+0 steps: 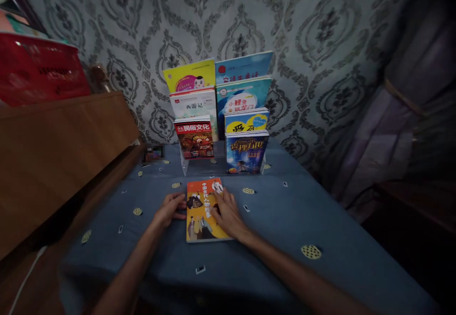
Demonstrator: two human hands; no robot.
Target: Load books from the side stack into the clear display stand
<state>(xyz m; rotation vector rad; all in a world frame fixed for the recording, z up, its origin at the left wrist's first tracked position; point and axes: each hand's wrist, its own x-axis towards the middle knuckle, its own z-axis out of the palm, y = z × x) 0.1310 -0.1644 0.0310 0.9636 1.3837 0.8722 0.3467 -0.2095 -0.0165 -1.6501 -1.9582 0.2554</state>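
Observation:
A paperback book point(199, 217) with an orange and yellow cover, white Chinese lettering and drawn figures lies flat on the blue cloth. At its left edge is my left hand point(171, 209), fingers loosely bent and apart, their tips at the cover's side. My right hand point(228, 215) rests over the right part of the cover with fingers spread, hiding some of the picture. Behind the book stands a clear stepped rack point(219, 163) holding several books in two columns. In front are a red-topped book point(195, 139) on the left and a dark blue book point(245, 152) on the right.
The patterned blue cloth point(285, 229) covers the surface up to the papered wall point(142, 44). A wooden cabinet point(64, 158) with a red bag point(39, 70) on it borders the left side. A purple curtain point(388, 110) hangs at the right, above a dark piece of furniture.

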